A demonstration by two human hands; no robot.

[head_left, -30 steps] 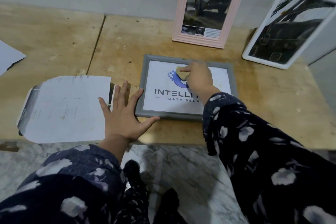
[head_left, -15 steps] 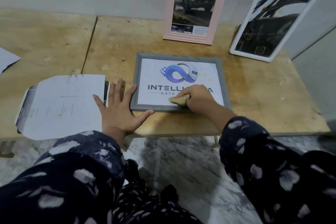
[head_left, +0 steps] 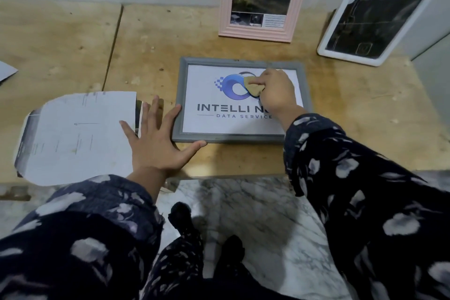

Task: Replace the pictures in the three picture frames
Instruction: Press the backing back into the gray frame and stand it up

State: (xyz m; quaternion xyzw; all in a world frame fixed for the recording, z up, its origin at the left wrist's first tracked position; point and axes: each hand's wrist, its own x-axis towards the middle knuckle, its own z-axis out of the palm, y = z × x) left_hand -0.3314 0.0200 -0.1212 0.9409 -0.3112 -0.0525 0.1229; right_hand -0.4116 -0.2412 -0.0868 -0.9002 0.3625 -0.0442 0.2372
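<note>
On table (head_left: 73,39), left hand (head_left: 155,143) lay spread bracing grey frame (head_left: 179,114); right hand (head_left: 276,91) pinched cloth (head_left: 253,86), wiping glass. Next, probably: stand frame up.

My left hand (head_left: 155,146) lies flat, palm down, fingers spread and straight, thumb stretched out to the right. My right hand (head_left: 276,91) reaches farther forward, knuckles up, fingers curled round a small tan cloth (head_left: 253,87) (only its crumpled end shows past my fingers). Both forearms wear dark sleeves with pale blotches.
</note>
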